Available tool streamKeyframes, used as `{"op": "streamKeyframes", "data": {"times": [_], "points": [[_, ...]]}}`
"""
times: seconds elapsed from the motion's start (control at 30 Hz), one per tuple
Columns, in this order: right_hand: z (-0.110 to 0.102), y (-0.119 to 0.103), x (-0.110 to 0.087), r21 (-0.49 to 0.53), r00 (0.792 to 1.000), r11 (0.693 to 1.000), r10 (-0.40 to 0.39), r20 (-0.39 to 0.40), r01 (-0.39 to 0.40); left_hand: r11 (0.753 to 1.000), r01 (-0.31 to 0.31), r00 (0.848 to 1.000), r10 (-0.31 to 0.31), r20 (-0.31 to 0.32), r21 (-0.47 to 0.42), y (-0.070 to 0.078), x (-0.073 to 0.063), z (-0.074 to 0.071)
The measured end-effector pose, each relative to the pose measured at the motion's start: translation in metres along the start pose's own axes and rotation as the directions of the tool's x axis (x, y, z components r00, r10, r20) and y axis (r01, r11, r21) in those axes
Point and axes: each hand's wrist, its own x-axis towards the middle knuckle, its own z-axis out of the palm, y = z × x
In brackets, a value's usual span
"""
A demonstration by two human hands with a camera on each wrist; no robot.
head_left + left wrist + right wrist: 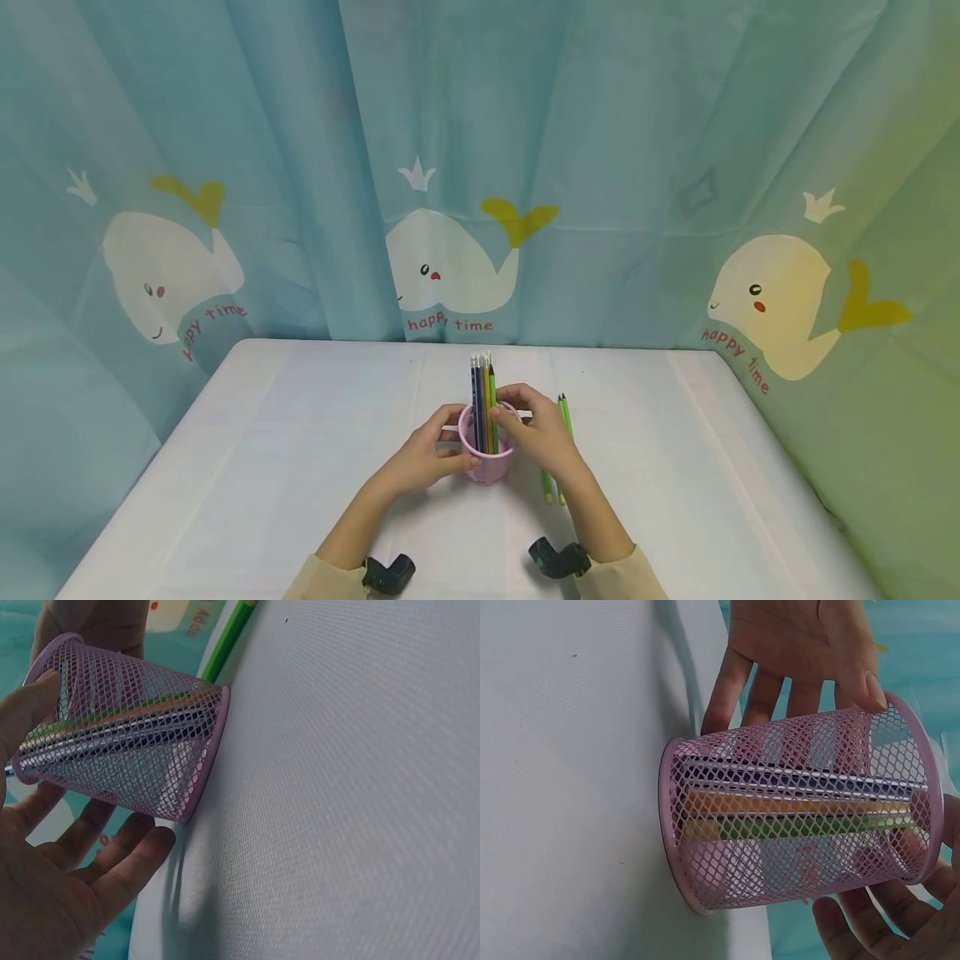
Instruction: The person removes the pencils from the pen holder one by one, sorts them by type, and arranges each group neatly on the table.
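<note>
Left hand (pixel 416 458): fingers spread around pink mesh cup (pixel 489 472) containing upright pencils (pixel 481 404). Right hand (pixel 543 435): fingers curled at the cup's rim.

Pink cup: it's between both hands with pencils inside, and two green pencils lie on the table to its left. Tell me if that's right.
Not quite: the two green pencils lie on the table to the right of the pink cup, as the head view shows. It is between the left hand and right hand, with other pencils inside.

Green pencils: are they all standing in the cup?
No, two green pencils lie on the table beside the cup.
</note>
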Motion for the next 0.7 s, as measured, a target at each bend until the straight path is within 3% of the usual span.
{"op": "streamKeyframes", "data": {"times": [0.3,0.53,0.7], "points": [[0.005,0.003,-0.002,-0.001,1.000,1.000,0.009,0.003,-0.009,1.000,-0.001,1.000,0.001,0.000,0.004,-0.002,0.000,0.000],[0.010,0.006,0.000,0.098,0.998,0.995,0.033,-0.048,-0.028,1.000,-0.001,1.000,0.001,0.002,0.000,-0.003,0.000,0.000],[0.010,0.005,0.000,0.104,0.996,0.994,0.040,-0.082,-0.032,1.000,0.003,1.000,-0.003,-0.004,0.000,-0.003,0.000,0.000]]}}
